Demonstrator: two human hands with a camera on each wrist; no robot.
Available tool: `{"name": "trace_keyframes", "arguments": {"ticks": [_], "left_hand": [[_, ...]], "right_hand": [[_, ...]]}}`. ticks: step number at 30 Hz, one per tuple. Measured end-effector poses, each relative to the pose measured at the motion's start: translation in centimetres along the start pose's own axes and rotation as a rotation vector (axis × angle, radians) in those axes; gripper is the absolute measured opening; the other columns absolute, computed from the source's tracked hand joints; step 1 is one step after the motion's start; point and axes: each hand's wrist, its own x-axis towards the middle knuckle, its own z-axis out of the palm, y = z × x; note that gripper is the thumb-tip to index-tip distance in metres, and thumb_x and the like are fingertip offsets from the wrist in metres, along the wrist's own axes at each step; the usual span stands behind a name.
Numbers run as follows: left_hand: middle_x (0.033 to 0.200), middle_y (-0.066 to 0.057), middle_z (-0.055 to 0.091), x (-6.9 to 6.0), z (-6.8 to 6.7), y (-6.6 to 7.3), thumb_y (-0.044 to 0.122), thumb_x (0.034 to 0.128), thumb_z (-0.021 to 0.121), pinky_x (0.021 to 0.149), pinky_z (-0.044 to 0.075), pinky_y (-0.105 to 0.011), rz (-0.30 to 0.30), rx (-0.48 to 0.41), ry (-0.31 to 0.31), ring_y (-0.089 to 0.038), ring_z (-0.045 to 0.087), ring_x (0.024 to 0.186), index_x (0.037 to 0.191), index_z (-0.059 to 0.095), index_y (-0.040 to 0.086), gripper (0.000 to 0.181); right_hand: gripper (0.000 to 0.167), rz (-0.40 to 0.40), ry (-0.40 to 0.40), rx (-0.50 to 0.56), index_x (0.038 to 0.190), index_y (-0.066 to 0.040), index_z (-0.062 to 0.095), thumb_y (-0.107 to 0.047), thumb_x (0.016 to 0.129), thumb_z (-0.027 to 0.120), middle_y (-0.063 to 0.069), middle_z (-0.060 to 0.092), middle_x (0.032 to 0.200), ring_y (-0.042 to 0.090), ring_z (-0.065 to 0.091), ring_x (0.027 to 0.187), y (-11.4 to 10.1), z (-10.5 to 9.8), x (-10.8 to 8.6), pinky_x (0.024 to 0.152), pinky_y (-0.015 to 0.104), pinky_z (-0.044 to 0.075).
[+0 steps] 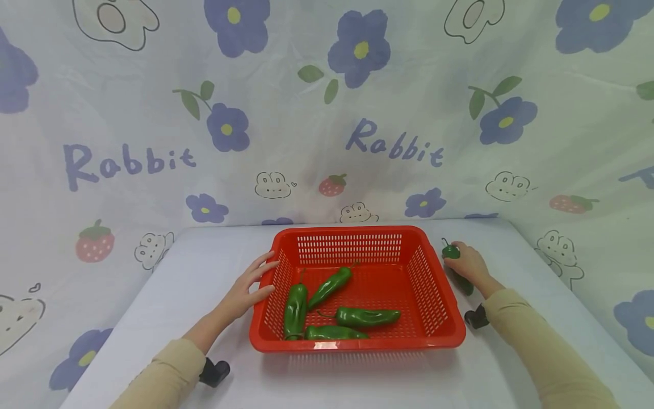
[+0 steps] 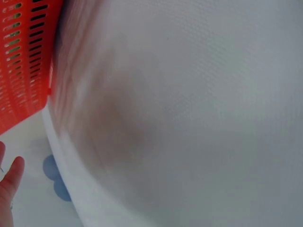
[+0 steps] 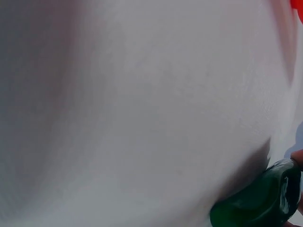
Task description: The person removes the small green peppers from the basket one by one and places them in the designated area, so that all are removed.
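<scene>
One hand, the left hand [image 1: 245, 288], is at the left rim of the red basket [image 1: 357, 342], fingers spread; firm contact cannot be confirmed. Four green peppers [image 1: 295, 309] lie inside the basket, judged done; the near rim partly hides the front one. Right of the basket, the right hand [image 1: 471, 264] pinches a fifth pepper [image 1: 451, 251], judged outstanding, its middle hidden by fingers and its outline cropped in the right wrist view.

Plastic basket [image 1: 357, 344] is coloured plain red, walls patterned with slot rows. Long peppers [image 1: 368, 317] are all coloured green. Tabletop [image 1: 219, 244] is covered plain white. White backdrop cloth [image 1: 286, 113] is printed with purple-blue, yellow-centred flowers [image 1: 359, 49], green leaves [image 1: 311, 74], red strawberries [image 1: 95, 244], black-outlined rabbits [image 1: 273, 186], purple lettering [image 1: 129, 162]. Sleeves [image 1: 541, 346] are seen plain beige.
</scene>
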Motion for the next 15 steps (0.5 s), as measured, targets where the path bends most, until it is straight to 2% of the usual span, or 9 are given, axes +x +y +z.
{"name": "trace_keyframes", "arguments": {"ticks": [9,15], "left_hand": [[0.147,-0.014,0.026,0.0,0.03,-0.17,0.016,0.0857,0.056,0.085,0.047,-0.055,0.008,0.01,0.002,-0.039,0.035,0.125,0.133,0.044,0.004,0.05],[0.147,-0.013,0.026,-0.03,0.04,-0.13,0.016,0.0858,0.056,0.088,0.043,-0.059,0.0,0.0,-0.001,-0.041,0.026,0.132,0.133,0.045,0.005,0.05]], "right_hand": [[0.068,0.016,-0.027,0.043,0.139,0.005,0.022,-0.025,0.086,0.051,0.035,0.035,0.133,0.048,0.039,0.118,0.13,0.12,0.06,0.094,0.06,0.037],[0.067,0.01,-0.025,0.05,0.138,0.005,0.023,-0.025,0.086,0.052,0.036,0.035,0.132,0.048,0.039,0.117,0.12,0.08,-0.09,0.094,0.061,0.036]]}}
